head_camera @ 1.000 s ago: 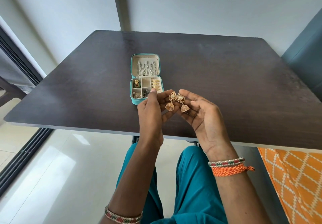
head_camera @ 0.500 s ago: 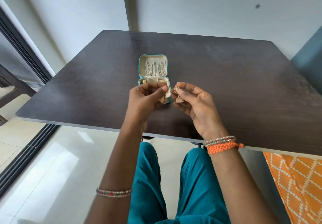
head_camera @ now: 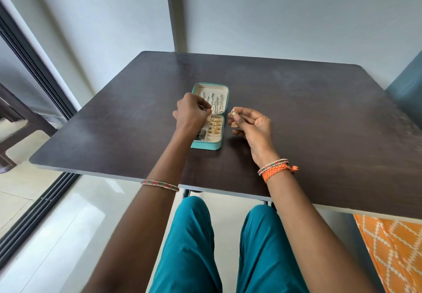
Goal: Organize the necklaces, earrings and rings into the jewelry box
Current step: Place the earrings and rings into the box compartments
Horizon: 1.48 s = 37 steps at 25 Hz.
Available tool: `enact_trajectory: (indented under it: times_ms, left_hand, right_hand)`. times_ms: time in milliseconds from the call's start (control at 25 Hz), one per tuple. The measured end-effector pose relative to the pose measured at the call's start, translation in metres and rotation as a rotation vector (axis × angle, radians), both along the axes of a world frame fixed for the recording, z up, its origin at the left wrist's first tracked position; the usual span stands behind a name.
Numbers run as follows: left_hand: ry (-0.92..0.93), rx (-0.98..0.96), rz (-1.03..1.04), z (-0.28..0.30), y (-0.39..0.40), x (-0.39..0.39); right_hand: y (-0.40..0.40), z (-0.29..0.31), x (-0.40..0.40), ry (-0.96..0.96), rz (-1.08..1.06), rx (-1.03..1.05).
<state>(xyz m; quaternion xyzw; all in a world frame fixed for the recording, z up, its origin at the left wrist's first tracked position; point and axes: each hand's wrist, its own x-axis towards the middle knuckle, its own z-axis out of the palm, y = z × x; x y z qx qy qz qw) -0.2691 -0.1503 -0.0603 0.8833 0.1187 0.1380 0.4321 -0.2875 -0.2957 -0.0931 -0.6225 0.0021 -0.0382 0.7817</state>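
— Worn on wrists? Beaded bangle [head_camera: 159,185], red and green, on left; matching bangle [head_camera: 272,165] plus braided orange band [head_camera: 277,172] on right.
— Sleeves, legs? Bare forearms; teal trousers [head_camera: 194,247].

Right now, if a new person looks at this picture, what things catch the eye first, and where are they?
The open teal jewelry box near the middle of the dark table, with gold rings in its right column. The left hand hovers over the box, pinching something small. The right hand holds a gold earring just right of the box.
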Motion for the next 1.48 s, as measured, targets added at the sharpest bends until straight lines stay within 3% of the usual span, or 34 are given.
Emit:
enact_trajectory:
  times_ms: [120, 560, 800, 1000, 1480]
  left_hand:
    - [0.031, 0.185, 0.061, -0.001, -0.003, 0.001]
    - [0.024, 0.511, 0.028, -0.013, -0.002, 0.004]
    - [-0.104, 0.312, 0.163, -0.025, 0.027, -0.005]
    - [-0.087, -0.022, 0.110, -0.050, 0.031, -0.013]
    - [-0.157, -0.150, 0.101, -0.062, 0.032, -0.014]
  right_hand:
    - [0.000, -0.002, 0.001, -0.006, -0.001, -0.001]
    - [-0.002, -0.005, 0.003, 0.022, -0.041, 0.028]
    - [-0.002, 0.000, 0.003, 0.035, 0.022, 0.055]
    - [0.011, 0.014, 0.009, -0.017, 0.072, -0.158]
    - [0.044, 0.027, 0.036, 0.023, 0.110, -0.655]
